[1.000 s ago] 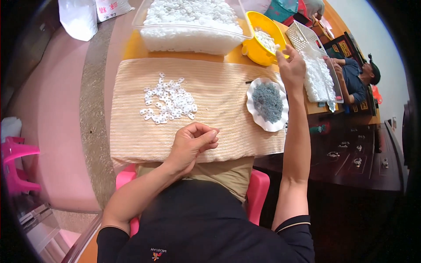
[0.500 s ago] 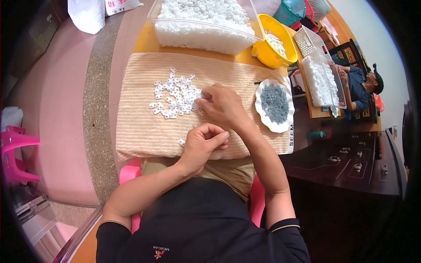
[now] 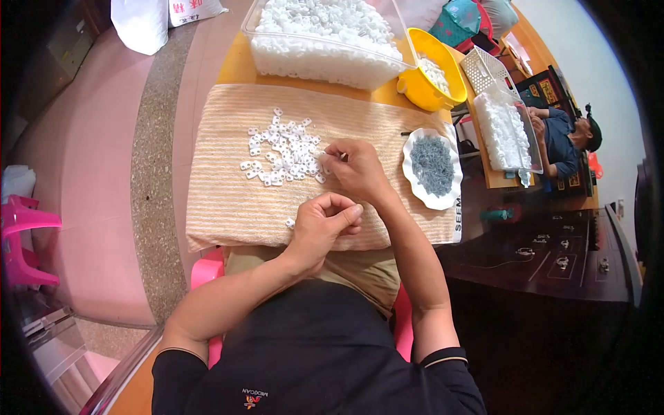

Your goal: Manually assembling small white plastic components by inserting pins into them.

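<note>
A loose pile of small white plastic pieces with holes [image 3: 283, 149] lies on a striped beige towel [image 3: 228, 214]. At the pile's right edge, my right hand [image 3: 358, 169] has its thumb and forefinger pinched on one white piece, partly hidden by the fingertips. Nearer to me, my left hand [image 3: 321, 227] is closed, thumb pressed to curled fingers; what it holds, if anything, cannot be made out. One white piece [image 3: 290, 223] lies beside its outer edge. Right of my right hand stands a white scalloped dish [image 3: 411, 181] full of small grey metal-looking parts [image 3: 433, 166].
A clear bin [image 3: 318, 67] of white pieces and a yellow bowl [image 3: 415, 90] stand beyond the towel. To the right, a co-worker [image 3: 570, 142] sits by another clear bin [image 3: 503, 135]. A pink stool [image 3: 31, 221] stands on the floor at left.
My right hand has drawn slightly right at the pile's edge, its fingertips now pinched closer together. My left hand keeps its closed pose. The whole view has shifted a little.
</note>
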Motion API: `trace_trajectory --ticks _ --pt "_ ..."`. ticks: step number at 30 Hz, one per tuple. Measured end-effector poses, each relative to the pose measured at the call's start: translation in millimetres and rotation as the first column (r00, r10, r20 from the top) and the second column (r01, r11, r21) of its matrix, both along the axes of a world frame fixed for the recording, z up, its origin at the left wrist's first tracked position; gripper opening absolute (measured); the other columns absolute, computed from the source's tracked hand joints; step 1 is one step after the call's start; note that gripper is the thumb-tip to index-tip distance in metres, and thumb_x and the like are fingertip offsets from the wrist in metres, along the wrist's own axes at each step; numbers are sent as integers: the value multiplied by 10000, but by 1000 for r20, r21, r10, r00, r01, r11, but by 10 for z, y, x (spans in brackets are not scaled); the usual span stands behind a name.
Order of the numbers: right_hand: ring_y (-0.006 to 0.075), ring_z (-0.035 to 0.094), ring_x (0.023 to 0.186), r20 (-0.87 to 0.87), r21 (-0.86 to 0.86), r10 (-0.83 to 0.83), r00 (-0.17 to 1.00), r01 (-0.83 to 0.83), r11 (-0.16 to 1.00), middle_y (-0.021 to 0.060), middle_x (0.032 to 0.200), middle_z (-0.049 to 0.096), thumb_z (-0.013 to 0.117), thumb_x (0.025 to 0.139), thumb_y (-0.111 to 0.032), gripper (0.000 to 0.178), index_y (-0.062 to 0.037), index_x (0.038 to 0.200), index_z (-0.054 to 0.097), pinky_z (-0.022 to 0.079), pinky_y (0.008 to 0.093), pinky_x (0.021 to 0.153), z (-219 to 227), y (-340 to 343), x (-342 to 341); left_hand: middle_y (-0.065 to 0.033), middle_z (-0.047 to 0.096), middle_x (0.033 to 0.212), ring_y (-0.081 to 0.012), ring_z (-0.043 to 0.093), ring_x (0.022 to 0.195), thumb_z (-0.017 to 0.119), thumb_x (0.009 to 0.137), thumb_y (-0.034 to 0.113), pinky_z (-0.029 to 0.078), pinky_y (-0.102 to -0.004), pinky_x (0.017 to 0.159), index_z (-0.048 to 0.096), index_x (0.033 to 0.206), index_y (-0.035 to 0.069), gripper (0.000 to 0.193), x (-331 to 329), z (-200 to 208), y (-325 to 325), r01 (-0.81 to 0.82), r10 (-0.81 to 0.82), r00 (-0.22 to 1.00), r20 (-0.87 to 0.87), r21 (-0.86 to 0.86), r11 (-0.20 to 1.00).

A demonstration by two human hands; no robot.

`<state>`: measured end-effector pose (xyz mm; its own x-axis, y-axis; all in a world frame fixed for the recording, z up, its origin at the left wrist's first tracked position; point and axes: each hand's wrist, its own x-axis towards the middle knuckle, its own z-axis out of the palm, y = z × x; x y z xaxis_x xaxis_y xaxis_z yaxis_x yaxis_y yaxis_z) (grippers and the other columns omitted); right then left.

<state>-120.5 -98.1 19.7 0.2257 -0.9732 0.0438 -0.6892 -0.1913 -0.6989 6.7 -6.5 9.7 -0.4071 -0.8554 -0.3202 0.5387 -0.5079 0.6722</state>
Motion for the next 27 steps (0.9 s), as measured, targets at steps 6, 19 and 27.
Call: trace_trajectory --ticks 6,19,27 --pt "187 622 616 171 -38 -34 985 41 998 120 660 650 699 788 -189 200 3 841 697 481 317 582 -42 106 -207 -30 638 798 -90 612 713 666 884 103 540 -240 670 623 887 39 77 2 -5 -40 -81 81 997 14 9 997" --pt "78 574 616 620 394 -136 773 -156 906 30 728 643 692 870 -149 179 25 907 677 480 218 557 235 586 -368 -41 632 867 -111 619 781 603 933 127 551 -259 707 622 981 20 119 37 -7 -82 -177 177 981 -83 12 984" --pt "93 608 658 661 356 -194 725 -76 931 62 807 661 686 865 -83 178 36 994 657 510 219 575 167 695 -331 -43 634 844 -101 613 746 595 939 132 545 -240 707 623 960 19 118 43 -21 -95 -126 126 988 -92 1 992"
